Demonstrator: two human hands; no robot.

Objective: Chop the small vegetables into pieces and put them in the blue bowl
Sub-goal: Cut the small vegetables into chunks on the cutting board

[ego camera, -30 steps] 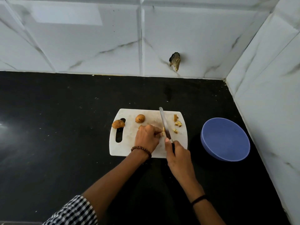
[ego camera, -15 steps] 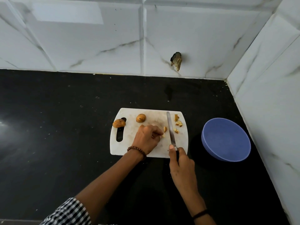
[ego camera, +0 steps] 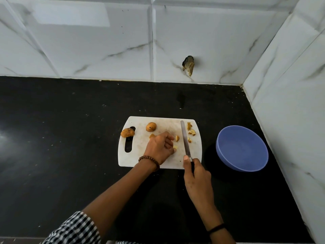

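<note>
A white cutting board [ego camera: 140, 155] lies on the black counter. Two whole small brown vegetables sit at its far left: one [ego camera: 127, 132] over the handle slot, one [ego camera: 151, 126] further right. Cut pieces [ego camera: 191, 131] lie along the board's right side, another piece [ego camera: 177, 138] sits just left of the blade. My left hand [ego camera: 161, 147] rests on the board with its fingertips on a small piece [ego camera: 175, 147]. My right hand [ego camera: 197, 175] grips the knife [ego camera: 184, 140], whose blade lies along the board pointing away from me. The blue bowl [ego camera: 242, 148] stands right of the board.
White marble-look tiled walls [ego camera: 281, 85] close the back and the right side, forming a corner just beyond the bowl. A broken hole [ego camera: 188, 65] shows in the back wall. The black counter [ego camera: 61, 147] stretches far to the left.
The knife has shifted right, away from my left hand, and the blade now lies nearly straight. A cut piece lies free left of the blade. My left hand's fingers have spread a little.
</note>
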